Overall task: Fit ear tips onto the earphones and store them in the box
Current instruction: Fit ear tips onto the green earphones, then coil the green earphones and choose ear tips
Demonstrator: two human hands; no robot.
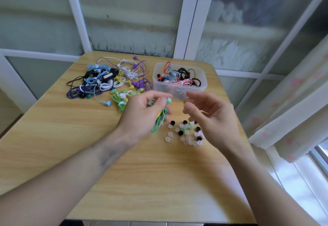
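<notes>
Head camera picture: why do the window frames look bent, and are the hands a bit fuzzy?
In the head view the wide-angle lens bows the window frames outward. Soft daylight gives hardly any shadow on the table. The right hand is smeared by motion blur, the left hand holding the green earphone less so; the ear tips look soft.

On the light wooden tabletop (71, 145), a tangled heap of many-coloured wired earphones (108, 80) lies at the far left, and a clear plastic rectangular box (179, 81) holding more coiled earphones stands just to its right, near the far edge. In front of the box, a scatter of small clear, black and green silicone ear tips (186, 132) lies on the tabletop. The left hand (143, 113) is left of the tips, holding a green wired earphone (160, 117), and the right hand (211, 113) is above them.
</notes>
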